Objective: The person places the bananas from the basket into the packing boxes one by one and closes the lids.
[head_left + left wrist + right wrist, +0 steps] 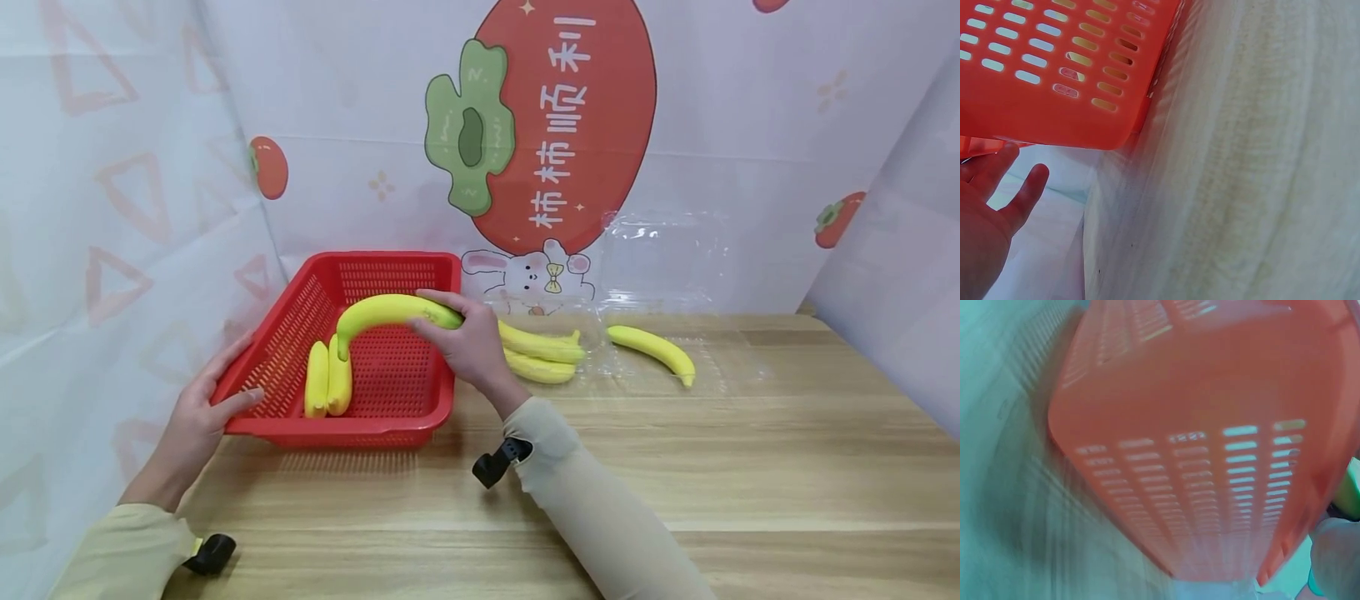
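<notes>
My right hand [476,340] grips one end of a yellow banana [386,309] between thumb and fingers, over the right side of a red plastic basket [397,427]. The banana's far end is greenish and hangs above two bananas [317,379] lying side by side in the basket's left part. My left hand [204,406] holds the basket's left front rim, thumb over the edge. In the left wrist view, fingers of the left hand [1007,187] show below the basket rim. The right wrist view is blurred; the basket wall [1191,387] hides most of the right hand.
Right of the basket is a clear plastic clamshell box [720,354], its lid raised against the back sheet. Two bananas [540,368] lie at its left, partly behind my right hand, and one banana [654,350] at its right. Printed sheets [337,183] wall the wooden table [675,492].
</notes>
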`<state>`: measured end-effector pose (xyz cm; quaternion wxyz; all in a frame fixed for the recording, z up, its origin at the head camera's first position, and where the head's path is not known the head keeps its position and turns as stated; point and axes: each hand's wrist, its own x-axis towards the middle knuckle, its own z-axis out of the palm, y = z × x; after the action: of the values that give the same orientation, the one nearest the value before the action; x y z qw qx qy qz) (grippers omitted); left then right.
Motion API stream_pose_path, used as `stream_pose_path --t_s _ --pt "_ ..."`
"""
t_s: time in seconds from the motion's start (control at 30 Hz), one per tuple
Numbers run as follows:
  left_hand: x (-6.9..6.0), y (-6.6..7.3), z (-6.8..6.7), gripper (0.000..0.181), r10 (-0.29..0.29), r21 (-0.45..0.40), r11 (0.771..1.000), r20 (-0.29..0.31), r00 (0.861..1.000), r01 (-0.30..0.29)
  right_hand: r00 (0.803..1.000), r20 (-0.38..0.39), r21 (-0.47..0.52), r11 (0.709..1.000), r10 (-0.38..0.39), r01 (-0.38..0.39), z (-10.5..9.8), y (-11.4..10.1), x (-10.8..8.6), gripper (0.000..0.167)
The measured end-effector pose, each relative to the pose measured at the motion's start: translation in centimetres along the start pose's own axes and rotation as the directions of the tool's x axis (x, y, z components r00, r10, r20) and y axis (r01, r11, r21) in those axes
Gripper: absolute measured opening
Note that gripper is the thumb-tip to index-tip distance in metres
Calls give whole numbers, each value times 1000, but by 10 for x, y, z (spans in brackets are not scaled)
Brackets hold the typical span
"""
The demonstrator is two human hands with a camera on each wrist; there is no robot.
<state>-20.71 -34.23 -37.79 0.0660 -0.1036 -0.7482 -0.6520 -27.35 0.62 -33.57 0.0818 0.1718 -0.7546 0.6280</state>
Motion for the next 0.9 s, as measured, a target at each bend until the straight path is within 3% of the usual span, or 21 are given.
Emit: stream_pose_path --t_s 0.53,0.9 --pt "0 -1 1 73 17 5 1000 2 1000 -17 999 -11 48 998 -47 47 -43 2 6 41" --pt "0 -3 0 73 16 -27 1000 -3 1000 -16 998 -7 56 996 -66 67 -61 5 8 39"
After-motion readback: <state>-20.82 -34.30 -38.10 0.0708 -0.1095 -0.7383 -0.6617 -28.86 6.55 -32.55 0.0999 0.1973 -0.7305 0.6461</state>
